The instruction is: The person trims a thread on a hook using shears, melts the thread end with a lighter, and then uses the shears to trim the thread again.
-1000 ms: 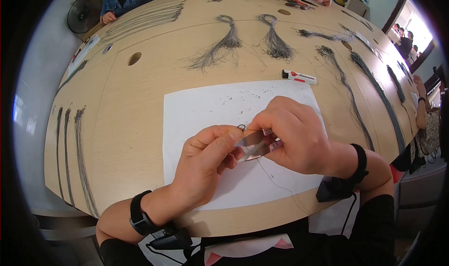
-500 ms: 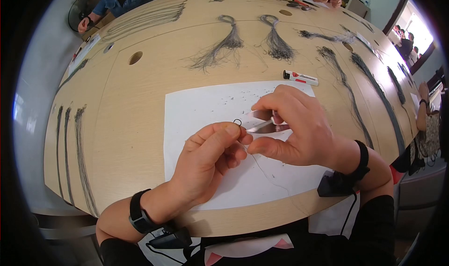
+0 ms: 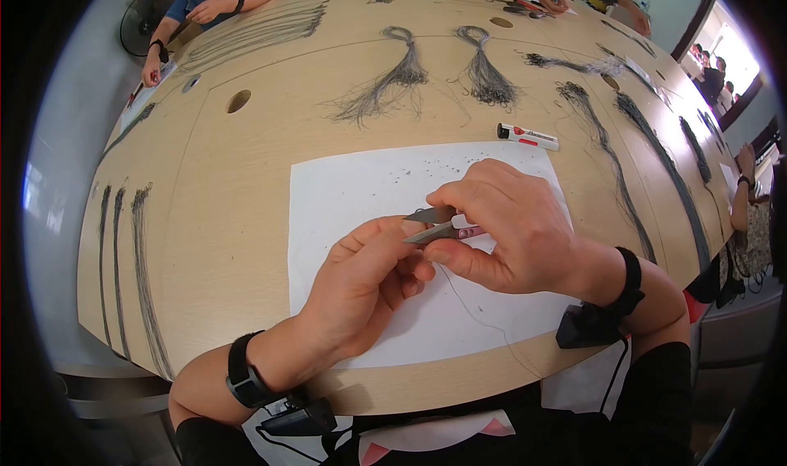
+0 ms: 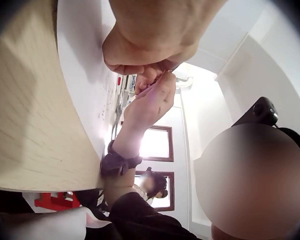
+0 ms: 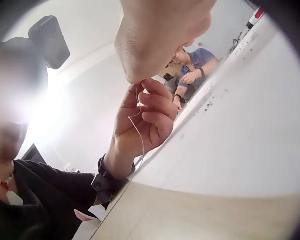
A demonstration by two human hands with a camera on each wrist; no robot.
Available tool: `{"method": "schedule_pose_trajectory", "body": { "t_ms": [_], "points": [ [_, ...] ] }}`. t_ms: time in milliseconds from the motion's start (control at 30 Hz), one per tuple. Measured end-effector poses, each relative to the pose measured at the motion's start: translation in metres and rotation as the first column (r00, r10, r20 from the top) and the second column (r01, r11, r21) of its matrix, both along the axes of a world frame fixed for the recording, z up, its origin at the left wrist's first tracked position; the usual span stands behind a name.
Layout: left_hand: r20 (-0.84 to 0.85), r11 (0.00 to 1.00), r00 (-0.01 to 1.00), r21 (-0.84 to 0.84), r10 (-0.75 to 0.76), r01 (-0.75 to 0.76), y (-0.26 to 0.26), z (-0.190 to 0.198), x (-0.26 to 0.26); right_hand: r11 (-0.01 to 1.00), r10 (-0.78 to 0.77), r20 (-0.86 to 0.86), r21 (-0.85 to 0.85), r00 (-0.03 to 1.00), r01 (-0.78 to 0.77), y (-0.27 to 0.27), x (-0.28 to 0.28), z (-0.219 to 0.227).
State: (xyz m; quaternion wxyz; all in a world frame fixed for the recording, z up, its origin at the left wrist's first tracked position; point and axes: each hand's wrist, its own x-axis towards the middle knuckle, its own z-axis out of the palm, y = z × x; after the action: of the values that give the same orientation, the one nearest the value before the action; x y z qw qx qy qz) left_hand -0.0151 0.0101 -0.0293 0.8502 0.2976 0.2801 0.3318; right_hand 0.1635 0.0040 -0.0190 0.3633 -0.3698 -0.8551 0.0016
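Note:
My left hand pinches a small dark fishing hook between thumb and forefinger over the white paper. From those fingers a thin line trails down across the sheet toward the table's front edge; it also shows as a pale strand in the right wrist view. Thumb and fingers of my right hand hold small thread snips, blades spread and pointing left, tips right at the left thumb. The blades overlap most of the hook in the head view. In the left wrist view, the snips are mostly hidden by the hands.
Dark specks dot the white paper. Beyond it lie a marker and looped bundles of hooked line. More bundles lie at the left and along the right. Other people sit across the table.
The snips tilted and drew back from the left fingers, then came in again with blades spread at the hook. The left hand stays nearly still. People across the table moved their arms.

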Motion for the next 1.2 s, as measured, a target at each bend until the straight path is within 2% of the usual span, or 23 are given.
{"method": "schedule_pose_trajectory", "body": {
  "t_ms": [500,600,733,800,867,1000,1100,1200],
  "points": [
    [0.025,1.000,1.000,-0.019,-0.002,0.003,-0.0002,-0.0010,0.0006,0.999,0.001,-0.029,-0.041,1.000,-0.003,-0.0008,0.0004,0.0012],
    [0.021,0.999,0.999,-0.011,-0.034,0.034,0.0014,-0.0012,0.0000,0.996,0.032,0.054,-0.089,0.998,-0.027,-0.0006,0.0021,0.0043],
    [0.088,0.996,0.992,-0.011,-0.089,0.090,0.0011,0.0022,0.0006,0.997,0.047,-0.063,-0.066,0.997,-0.051,0.0016,-0.0010,0.0034],
    [0.098,0.997,0.993,-0.023,-0.069,0.071,-0.0005,0.0033,0.0012,0.997,0.054,-0.109,-0.041,0.993,-0.059,0.0006,-0.0016,0.0012],
    [0.107,0.998,0.993,-0.035,-0.047,0.051,-0.0004,0.0027,0.0012,0.994,0.010,-0.134,-0.108,0.991,-0.024,-0.0018,-0.0023,-0.0010],
    [0.114,0.998,0.991,0.001,-0.069,0.069,0.0017,-0.0002,-0.0002,0.994,0.045,-0.103,-0.098,0.994,-0.055,-0.0018,-0.0006,0.0014],
    [0.124,0.994,0.986,0.022,-0.109,0.107,0.0021,-0.0015,-0.0007,0.987,-0.027,-0.192,-0.163,0.981,-0.004,-0.0041,-0.0035,0.0014],
    [0.098,0.994,0.989,0.024,-0.109,0.107,0.0016,-0.0026,0.0001,0.979,0.039,-0.262,-0.182,0.964,-0.089,-0.0064,-0.0038,0.0033]
  ]
}}
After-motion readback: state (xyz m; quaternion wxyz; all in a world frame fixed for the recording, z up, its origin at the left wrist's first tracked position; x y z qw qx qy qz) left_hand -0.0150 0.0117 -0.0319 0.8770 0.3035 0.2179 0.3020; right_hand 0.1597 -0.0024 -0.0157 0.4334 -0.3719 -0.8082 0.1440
